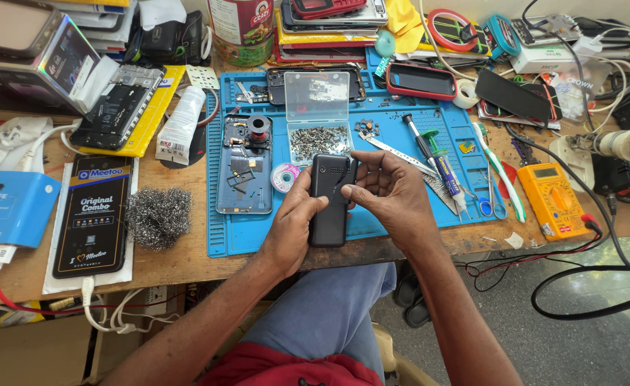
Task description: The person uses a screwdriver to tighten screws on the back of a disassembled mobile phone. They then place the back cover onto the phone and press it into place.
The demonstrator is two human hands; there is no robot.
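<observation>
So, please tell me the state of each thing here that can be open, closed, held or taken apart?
Black keypad phone: held in both hands, back side up.
Left hand: gripping phone.
Right hand: gripping phone.
Clear screw box: lid open.
Blue smartphone: back removed, disassembled.

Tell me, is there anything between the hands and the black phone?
Nothing visible. Both hands are already on the black phone: the left hand grips its left side and the right hand its upper right edge, above the blue mat.
</observation>
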